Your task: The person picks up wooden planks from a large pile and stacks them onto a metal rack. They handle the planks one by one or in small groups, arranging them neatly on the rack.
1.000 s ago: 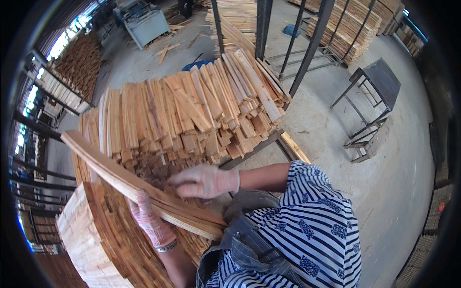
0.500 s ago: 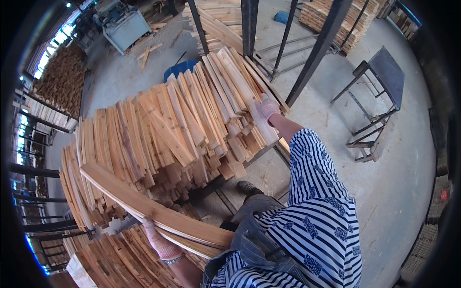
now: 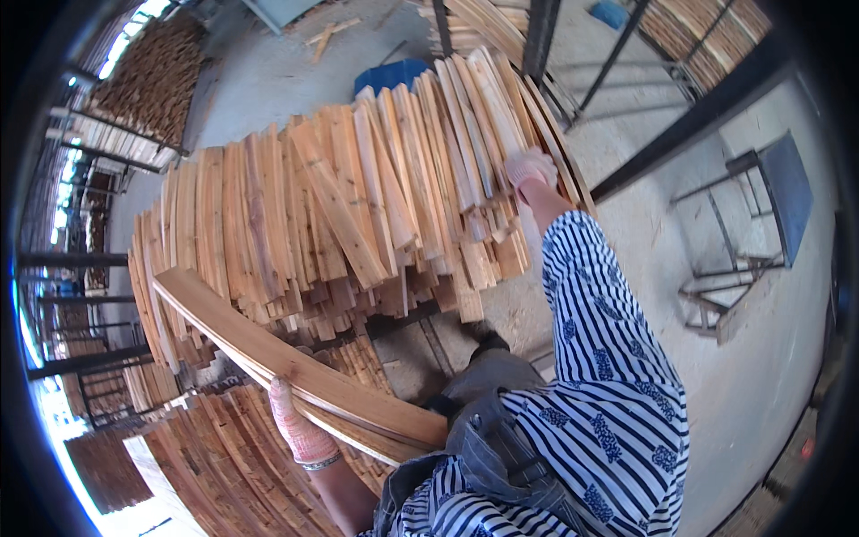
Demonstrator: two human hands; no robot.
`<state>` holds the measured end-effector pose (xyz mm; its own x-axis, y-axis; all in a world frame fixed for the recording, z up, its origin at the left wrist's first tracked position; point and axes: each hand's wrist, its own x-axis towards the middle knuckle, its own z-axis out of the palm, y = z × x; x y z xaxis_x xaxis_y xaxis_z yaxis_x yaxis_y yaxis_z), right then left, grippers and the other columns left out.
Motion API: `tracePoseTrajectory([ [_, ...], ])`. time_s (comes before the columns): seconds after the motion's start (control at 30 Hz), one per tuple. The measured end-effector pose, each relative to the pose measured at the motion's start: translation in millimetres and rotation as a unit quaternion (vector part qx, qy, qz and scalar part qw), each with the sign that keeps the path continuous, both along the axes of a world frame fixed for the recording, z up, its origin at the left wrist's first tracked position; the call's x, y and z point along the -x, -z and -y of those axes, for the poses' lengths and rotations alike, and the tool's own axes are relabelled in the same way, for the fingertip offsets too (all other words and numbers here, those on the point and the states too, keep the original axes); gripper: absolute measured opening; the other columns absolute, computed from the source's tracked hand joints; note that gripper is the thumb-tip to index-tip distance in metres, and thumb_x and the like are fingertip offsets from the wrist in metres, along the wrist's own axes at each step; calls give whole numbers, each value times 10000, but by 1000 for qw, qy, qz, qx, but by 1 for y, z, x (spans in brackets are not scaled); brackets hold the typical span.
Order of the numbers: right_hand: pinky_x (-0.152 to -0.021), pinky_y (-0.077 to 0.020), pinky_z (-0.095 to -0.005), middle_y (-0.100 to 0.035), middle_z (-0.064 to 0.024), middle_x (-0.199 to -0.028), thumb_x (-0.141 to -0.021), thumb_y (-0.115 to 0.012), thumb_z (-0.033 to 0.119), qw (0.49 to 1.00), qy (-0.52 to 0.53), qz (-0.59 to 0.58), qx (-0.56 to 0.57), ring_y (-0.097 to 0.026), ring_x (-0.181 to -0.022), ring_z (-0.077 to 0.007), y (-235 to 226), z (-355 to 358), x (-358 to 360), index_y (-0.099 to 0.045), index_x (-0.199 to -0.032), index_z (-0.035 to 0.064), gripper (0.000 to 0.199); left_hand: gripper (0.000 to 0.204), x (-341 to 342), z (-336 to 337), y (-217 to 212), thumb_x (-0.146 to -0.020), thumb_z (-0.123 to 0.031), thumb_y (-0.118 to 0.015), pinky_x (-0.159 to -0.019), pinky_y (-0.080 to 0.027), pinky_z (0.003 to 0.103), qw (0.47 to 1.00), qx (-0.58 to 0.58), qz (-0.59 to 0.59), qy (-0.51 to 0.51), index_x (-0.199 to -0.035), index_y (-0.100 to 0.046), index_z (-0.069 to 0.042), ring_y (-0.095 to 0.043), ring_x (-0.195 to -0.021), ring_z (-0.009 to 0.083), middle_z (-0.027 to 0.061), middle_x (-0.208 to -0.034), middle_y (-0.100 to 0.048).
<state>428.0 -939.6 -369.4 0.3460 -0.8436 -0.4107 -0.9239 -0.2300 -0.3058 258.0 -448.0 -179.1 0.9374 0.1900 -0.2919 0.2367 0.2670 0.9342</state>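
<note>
My left hand [image 3: 293, 424], in a pale pink knit glove, is closed around a few long wooden boards [image 3: 277, 353]. They are stacked face to face and slant from the left of the pile to my waist. My right hand [image 3: 531, 167], gloved alike, reaches to the far right end of a wide pile of loose boards [image 3: 268, 210]. Its fingers curl over a pale wooden board [image 3: 530, 225] there, and the hand covers part of that board. The pile's boards lie side by side in layers, their near ends uneven, with one lying askew on top.
Below left lies another stack of boards [image 3: 219, 456]. A dark metal post [image 3: 693, 121] slants up beyond the pile's right end. Over on the right stands a dark-topped metal stand [image 3: 785, 199]. A blue tub [image 3: 391, 77] sits behind the pile.
The view has shifted, so the pile sits higher and farther right. My right hand stays at its right end, and the board under it shows less of its face. My left hand keeps its hold.
</note>
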Motion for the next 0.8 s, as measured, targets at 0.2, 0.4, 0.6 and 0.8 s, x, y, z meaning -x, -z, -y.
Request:
tracePoseTrajectory([
  [0.2, -1075, -456, -478, -508, -192, -1462, -892, -652, 461, 1000, -23, 1, 6, -532, -1329, -369, -17, 0, 10, -518, -1389, 142, 606, 621, -11, 14, 13, -949, -462, -646, -885, -561, 418, 1000, -7, -22, -19, -1338, -528, 8, -648, -992, 291, 160, -1122, -648],
  [0.4, -1035, -502, -431, -606, -223, -1333, -899, -689, 358, 996, -90, 5, 18, -582, -1274, -376, -10, -33, -15, -502, -1374, 124, 561, 645, -12, 27, 4, -910, -464, -706, -922, -545, 426, 1000, 9, -25, 11, -1331, -534, -7, -635, -1039, 284, 146, -1157, -629],
  [0.6, -1016, -503, -425, -638, -283, -1273, -867, -719, 280, 974, -190, 114, -51, -644, -1183, -372, 65, 42, 2, -501, -1320, -21, 587, 671, -23, 25, 3, -883, -476, -729, -917, -563, 426, 999, 31, -7, 32, -1328, -537, -12, -648, -1016, 286, 145, -1134, -646],
  [0.8, -837, -566, -354, -715, -192, -1045, -879, -700, 419, 904, -171, 234, -316, -688, -969, -228, 5, 14, 72, -616, -1256, -63, 618, 630, -38, 21, -4, -919, -559, -660, -837, -587, 423, 997, 59, -4, 41, -1263, -573, -38, -670, -940, 271, 125, -1080, -670],
])
